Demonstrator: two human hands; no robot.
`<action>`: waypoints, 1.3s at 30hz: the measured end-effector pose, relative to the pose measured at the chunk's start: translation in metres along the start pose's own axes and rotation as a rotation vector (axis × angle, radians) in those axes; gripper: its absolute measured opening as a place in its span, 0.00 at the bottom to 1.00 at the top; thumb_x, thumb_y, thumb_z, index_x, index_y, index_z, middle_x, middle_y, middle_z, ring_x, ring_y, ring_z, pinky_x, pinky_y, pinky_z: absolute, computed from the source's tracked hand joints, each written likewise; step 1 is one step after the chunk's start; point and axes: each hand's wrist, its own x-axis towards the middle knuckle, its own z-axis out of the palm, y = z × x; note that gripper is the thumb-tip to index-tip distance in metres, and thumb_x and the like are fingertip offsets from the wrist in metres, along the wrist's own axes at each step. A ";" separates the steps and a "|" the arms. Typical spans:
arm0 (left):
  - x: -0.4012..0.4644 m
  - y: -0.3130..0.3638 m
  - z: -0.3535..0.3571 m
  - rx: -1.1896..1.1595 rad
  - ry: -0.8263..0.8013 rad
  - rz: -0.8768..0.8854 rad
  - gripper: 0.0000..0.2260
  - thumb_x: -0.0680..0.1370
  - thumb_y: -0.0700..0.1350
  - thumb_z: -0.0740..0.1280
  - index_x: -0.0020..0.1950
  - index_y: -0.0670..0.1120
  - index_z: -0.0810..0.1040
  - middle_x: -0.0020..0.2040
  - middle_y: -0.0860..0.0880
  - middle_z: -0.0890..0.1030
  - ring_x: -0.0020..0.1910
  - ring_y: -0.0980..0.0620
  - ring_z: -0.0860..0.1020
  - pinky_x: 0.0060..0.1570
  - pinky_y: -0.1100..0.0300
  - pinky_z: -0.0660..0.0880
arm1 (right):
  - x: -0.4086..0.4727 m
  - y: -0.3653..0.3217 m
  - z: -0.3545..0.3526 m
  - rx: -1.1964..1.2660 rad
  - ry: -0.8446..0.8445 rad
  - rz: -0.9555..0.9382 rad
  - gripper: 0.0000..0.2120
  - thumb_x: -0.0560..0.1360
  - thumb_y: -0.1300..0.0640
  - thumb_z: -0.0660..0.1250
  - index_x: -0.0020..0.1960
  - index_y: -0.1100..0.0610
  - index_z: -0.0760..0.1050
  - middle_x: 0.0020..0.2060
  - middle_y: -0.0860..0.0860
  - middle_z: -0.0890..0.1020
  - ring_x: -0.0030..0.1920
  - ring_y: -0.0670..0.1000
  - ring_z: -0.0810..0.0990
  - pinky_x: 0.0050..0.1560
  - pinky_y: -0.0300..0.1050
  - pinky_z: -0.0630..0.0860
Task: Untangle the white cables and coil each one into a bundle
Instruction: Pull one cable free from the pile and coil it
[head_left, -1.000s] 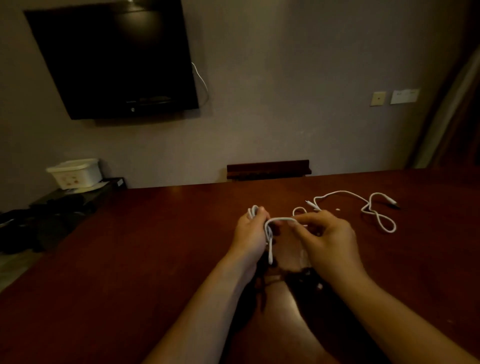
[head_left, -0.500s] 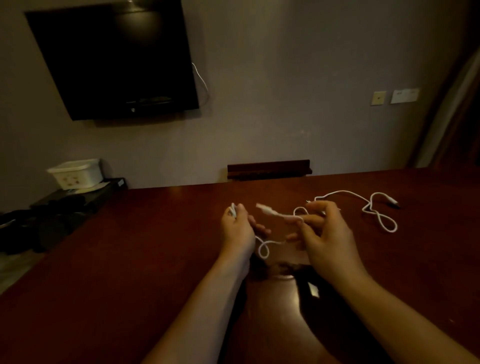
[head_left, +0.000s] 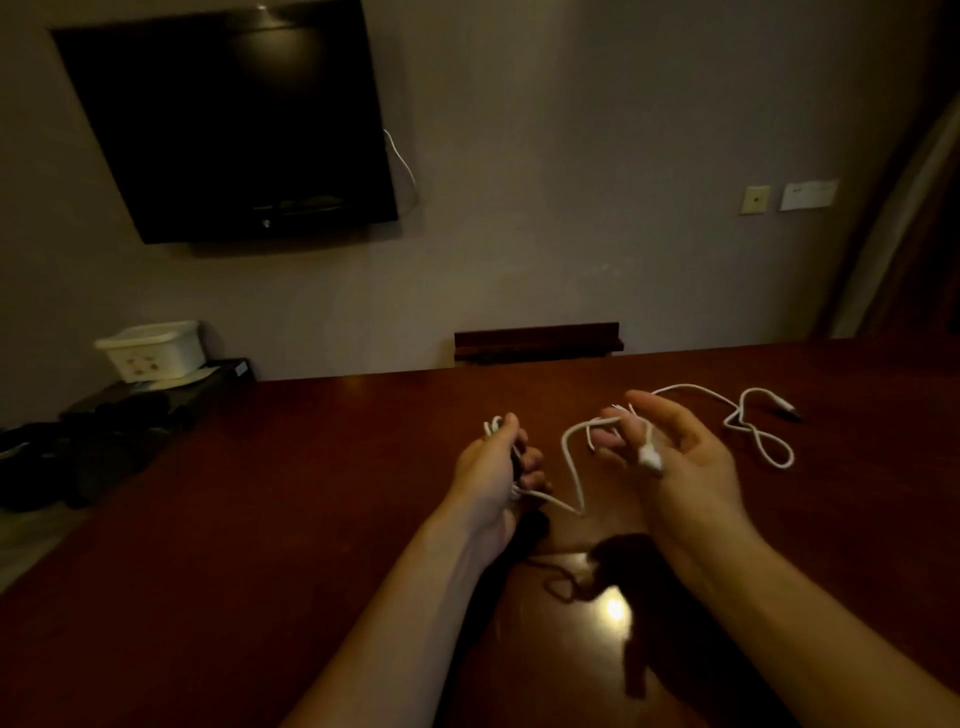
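Nearest me, my left hand (head_left: 496, 470) grips a small bunch of loops of the held cable (head_left: 570, 467), fingers curled round it, loop tops poking out above the fist. From there a free length sags toward the table (head_left: 260, 519) and climbs to my right hand (head_left: 675, 457), just beside the left. A second ago the hands were almost touching and the right was pinching the strand; now they have drawn apart, and the plug end (head_left: 649, 457) hangs across the right hand's fingers. I can't tell whether those fingers pinch it or it merely lies draped. I judge the tail is now free, ready for the last wraps onto the bundle. Beyond the right hand, well apart from both grips, the second cable (head_left: 748, 421) lies loose and uncoiled, still to do.
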 end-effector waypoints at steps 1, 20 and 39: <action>-0.001 0.000 0.000 0.011 0.002 0.010 0.13 0.88 0.52 0.60 0.46 0.46 0.72 0.30 0.50 0.70 0.25 0.54 0.66 0.36 0.58 0.67 | 0.003 -0.002 -0.003 0.099 -0.005 0.059 0.13 0.82 0.63 0.66 0.65 0.54 0.78 0.54 0.53 0.88 0.51 0.52 0.88 0.45 0.42 0.84; -0.011 -0.005 -0.002 0.248 -0.433 -0.095 0.17 0.86 0.53 0.63 0.63 0.42 0.83 0.56 0.41 0.86 0.56 0.44 0.85 0.61 0.42 0.81 | 0.003 -0.005 -0.005 0.084 -0.187 0.241 0.09 0.79 0.59 0.69 0.57 0.55 0.85 0.50 0.53 0.87 0.36 0.45 0.82 0.33 0.37 0.78; 0.004 -0.010 0.001 -0.008 -0.262 0.029 0.12 0.88 0.44 0.58 0.62 0.37 0.76 0.49 0.39 0.86 0.46 0.45 0.86 0.48 0.53 0.84 | 0.011 -0.003 -0.010 0.160 -0.090 0.252 0.17 0.72 0.59 0.75 0.60 0.62 0.82 0.49 0.57 0.87 0.45 0.51 0.87 0.42 0.41 0.84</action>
